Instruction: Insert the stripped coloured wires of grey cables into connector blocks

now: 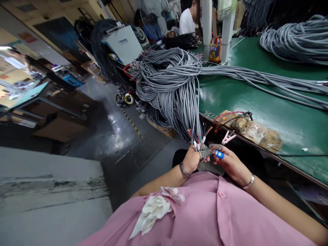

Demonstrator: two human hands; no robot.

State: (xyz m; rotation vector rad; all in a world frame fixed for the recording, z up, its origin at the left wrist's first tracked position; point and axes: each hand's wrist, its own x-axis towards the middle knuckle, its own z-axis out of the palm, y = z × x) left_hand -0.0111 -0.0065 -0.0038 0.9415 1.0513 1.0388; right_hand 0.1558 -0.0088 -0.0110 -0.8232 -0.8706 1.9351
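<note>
My left hand point(192, 159) is closed around several grey cable ends, whose white collars and thin coloured wires point(189, 133) stick up above the fist. Dark grey covers wrap some fingertips. Close beside it, my right hand point(232, 164) pinches thin orange-red wires point(213, 147) between thumb and finger; a blue wrap point(219, 155) with white spots is on one of its digits. Just beyond the hands, a big bundle of grey cables point(174, 82) hangs over the corner of the green table point(258, 92). A pink clip point(228, 137) sits at the table's edge near my right hand.
On the table's edge lies a wooden block point(253, 131) wrapped in clear tape, with red and black leads. Grey cables point(256, 78) run across the table to the right; a coil point(299, 39) lies at the back. A person point(187, 21) in white is behind a post point(227, 32).
</note>
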